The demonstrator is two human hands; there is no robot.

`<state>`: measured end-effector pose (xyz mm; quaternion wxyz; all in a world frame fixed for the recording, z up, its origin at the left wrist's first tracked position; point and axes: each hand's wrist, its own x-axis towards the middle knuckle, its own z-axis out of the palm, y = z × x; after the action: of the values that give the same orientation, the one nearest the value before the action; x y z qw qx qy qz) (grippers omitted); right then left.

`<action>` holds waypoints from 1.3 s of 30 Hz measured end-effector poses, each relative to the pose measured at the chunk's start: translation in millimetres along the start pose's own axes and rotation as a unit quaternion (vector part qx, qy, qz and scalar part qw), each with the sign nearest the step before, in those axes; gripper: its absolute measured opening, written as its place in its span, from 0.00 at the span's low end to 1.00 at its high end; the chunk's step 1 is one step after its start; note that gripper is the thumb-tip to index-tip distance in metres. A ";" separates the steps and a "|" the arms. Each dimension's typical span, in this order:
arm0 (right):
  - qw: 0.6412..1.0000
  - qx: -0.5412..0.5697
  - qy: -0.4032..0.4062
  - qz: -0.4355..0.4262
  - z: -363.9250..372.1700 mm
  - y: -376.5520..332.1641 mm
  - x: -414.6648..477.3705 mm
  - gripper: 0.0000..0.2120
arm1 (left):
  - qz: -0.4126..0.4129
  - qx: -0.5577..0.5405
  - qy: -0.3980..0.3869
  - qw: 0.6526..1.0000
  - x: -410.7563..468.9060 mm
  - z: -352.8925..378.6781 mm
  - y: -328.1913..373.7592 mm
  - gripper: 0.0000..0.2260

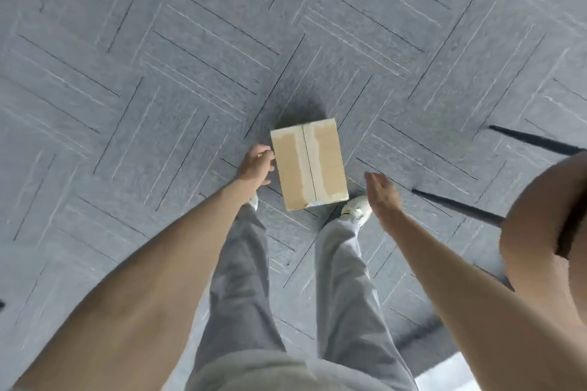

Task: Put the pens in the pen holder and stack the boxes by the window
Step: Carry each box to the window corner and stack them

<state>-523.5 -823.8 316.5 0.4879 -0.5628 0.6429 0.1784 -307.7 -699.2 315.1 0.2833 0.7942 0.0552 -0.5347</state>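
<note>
1 cardboard box (309,165) flat on grey carpet (127,73), taped seam up, just ahead of shoe (357,209). No pens, holder or window in view. Left hand (255,165) at box's left side, fingers loosely curled; contact unclear, cannot tell if gripping. Right hand (382,192) flat, fingers straight, holding nothing, apart from box's right side. Hands bracket box, likely readying 2-sided lift. Round wooden top (546,232) at right: obstacle when carrying.
</note>
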 end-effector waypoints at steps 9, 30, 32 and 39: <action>0.978 -0.160 -0.052 -0.127 61.8 17.9 196.2 0.30 | 0.015 0.003 0.078 0.997 163.9 58.0 -50.7 0.28; 0.994 0.049 -0.098 0.009 167.5 107.4 309.3 0.45 | -0.189 -0.092 0.036 0.977 301.7 131.3 -184.2 0.42; 0.994 0.052 -0.098 0.014 159.0 103.2 298.0 0.46 | -0.167 -0.064 0.050 0.983 291.2 126.7 -173.3 0.43; 0.990 0.124 -0.066 -0.010 115.1 58.7 212.6 0.31 | -0.096 -0.014 0.059 0.993 219.0 77.3 -97.9 0.38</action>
<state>-503.8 -833.3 68.6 0.5969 -0.4912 0.6211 0.1288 -316.7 -704.2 63.2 0.2381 0.8113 0.1558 -0.5107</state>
